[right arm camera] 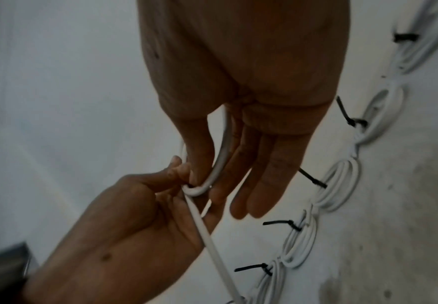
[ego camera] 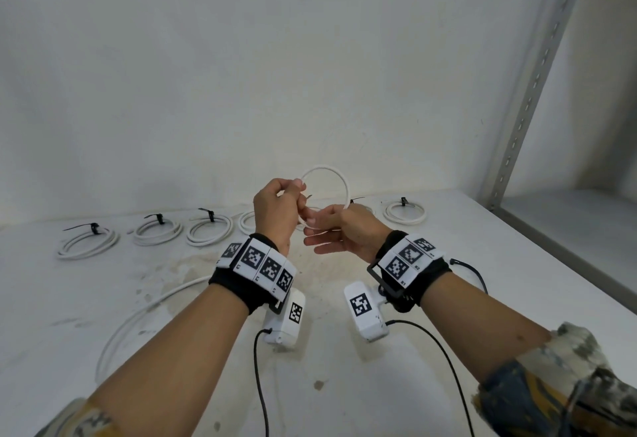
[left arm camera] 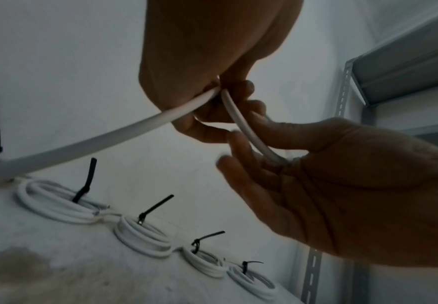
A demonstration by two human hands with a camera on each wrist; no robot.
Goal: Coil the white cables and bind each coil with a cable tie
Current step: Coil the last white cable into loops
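Observation:
Above the white table my two hands hold one white cable bent into a single upright loop. My left hand grips the loop's left side with curled fingers, where the strands cross. My right hand pinches the loop's lower part between thumb and index finger, with its other fingers stretched out straight. The cable's long tail drops from the left hand and lies in a wide arc on the table. No loose cable tie shows in either hand.
Several white coils bound with black cable ties lie in a row along the wall. A perforated metal shelf upright stands at the right. Black wrist-camera cords hang over a stained patch of table.

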